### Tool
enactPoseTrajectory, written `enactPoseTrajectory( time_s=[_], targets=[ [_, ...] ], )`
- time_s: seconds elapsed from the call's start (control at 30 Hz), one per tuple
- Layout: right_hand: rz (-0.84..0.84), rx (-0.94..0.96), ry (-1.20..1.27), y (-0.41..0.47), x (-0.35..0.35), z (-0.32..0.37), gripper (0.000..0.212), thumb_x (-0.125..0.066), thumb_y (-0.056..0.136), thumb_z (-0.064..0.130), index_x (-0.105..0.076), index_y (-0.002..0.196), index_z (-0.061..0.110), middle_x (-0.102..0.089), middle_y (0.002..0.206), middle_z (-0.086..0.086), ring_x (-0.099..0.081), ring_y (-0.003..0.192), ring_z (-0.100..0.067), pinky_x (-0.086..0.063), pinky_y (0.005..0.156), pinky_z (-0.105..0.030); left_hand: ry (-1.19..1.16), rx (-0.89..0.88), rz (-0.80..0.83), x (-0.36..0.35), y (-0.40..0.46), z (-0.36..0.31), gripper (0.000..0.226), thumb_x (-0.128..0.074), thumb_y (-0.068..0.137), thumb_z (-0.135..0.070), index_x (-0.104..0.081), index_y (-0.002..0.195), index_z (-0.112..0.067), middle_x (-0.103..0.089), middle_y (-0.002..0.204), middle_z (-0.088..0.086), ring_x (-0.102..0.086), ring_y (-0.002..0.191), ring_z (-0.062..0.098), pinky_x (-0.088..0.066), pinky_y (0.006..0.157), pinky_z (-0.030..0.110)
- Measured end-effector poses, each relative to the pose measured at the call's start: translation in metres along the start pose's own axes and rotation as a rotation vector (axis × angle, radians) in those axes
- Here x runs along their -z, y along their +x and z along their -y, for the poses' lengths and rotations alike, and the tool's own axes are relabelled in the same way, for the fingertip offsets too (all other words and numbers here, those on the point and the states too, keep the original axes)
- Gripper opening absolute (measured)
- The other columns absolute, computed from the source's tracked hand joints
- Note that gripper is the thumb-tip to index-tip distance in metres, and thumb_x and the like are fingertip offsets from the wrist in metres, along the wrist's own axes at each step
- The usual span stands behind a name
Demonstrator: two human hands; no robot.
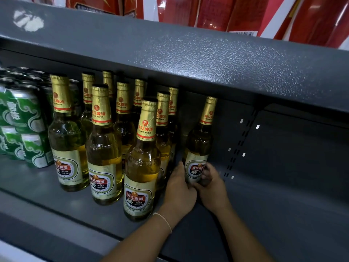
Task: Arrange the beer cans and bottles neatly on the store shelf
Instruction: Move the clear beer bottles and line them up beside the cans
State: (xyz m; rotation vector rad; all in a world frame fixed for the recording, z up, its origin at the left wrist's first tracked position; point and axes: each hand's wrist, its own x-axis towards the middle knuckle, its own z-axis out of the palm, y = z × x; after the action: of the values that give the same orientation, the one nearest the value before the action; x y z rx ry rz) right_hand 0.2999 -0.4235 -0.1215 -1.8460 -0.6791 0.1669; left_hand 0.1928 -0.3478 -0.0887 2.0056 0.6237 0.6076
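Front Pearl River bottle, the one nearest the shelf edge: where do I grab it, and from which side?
Likely best low on the front bottle, around the wide labelled body, coming from the front and its right. It stands upright with open shelf on that side; bottles crowd its left and rear, and the gold-foil neck sits close under the upper shelf.

Grey shelf (264, 214) w/ bottles (103, 148), cans (28, 129)
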Motion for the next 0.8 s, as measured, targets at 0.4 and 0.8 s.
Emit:
enactPoseTrajectory(
  time_s=[0.4, 0.8],
  targets=[
    [-0.068, 0.068, -0.072, 0.0028, -0.0079, 0.0029, 0.061, -0.087, 0.071, 0.009, -0.057, 0.122, 0.023, -0.059, 0.097, 0.025, -0.058, 0.090, 0.010, -0.046, 0.075, -0.002, -0.044, 0.025, -0.020, -0.0019, 0.0012, 0.0014, 0.068, -0.050, 0.085, 0.000, -0.028, 0.148, -0.010, -0.033, 0.148, 0.006, -0.029, 0.138, 0.017, -0.014, 0.103, 0.012],
    [-0.040, 0.084, -0.075, 0.0043, -0.0097, 0.0019, 0.059, -0.084, 0.074, 0.011, -0.055, 0.122, 0.031, -0.066, 0.103, 0.019, -0.060, 0.091, 0.018, -0.051, 0.083, -0.009, -0.059, -0.020, -0.043, -0.0041, 0.0023, 0.0037, 0.059, -0.052, 0.081, 0.000, -0.045, 0.137, -0.016, -0.047, 0.133, 0.002, -0.041, 0.124, 0.013, -0.023, 0.098, 0.012]
  ],
)
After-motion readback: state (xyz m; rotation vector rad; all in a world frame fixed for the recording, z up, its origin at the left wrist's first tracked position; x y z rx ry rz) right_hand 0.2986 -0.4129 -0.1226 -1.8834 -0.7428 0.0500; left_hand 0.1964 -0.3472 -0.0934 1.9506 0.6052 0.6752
